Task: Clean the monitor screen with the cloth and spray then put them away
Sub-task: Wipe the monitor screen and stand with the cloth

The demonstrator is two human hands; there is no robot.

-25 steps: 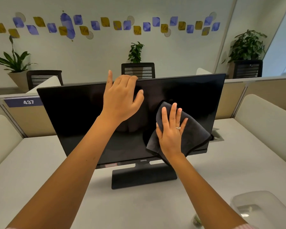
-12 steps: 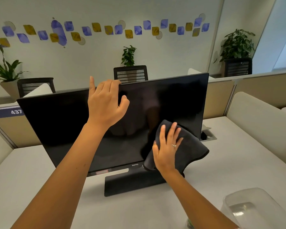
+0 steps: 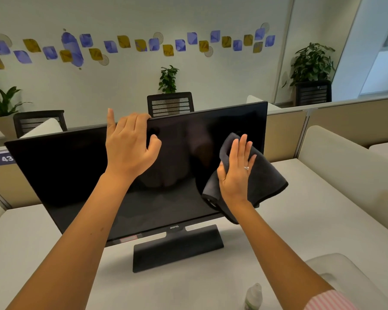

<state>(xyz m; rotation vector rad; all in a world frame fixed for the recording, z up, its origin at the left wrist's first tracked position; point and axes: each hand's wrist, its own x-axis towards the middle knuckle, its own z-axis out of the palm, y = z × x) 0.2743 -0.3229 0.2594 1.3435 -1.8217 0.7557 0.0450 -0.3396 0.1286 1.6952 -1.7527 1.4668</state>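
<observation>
A black monitor [image 3: 76, 175] stands on its base on the white desk [image 3: 311, 215], screen dark. My left hand [image 3: 130, 148] grips the top edge of the monitor near its middle, fingers hooked over the rim. My right hand [image 3: 235, 173] presses a dark grey cloth [image 3: 267, 182] flat against the right part of the screen, fingers spread. The cloth hangs past the monitor's right edge. A small spray bottle [image 3: 253, 296] stands on the desk at the bottom, near my right forearm.
A clear plastic container [image 3: 336, 269] sits on the desk at the lower right. Cushioned dividers [image 3: 345, 157] border the desk on the right. Office chairs [image 3: 169, 104] and potted plants [image 3: 311, 63] stand behind the partition.
My right hand has slid the cloth from the screen's lower right corner up toward its upper right. My left hand keeps its hold on the top edge.
</observation>
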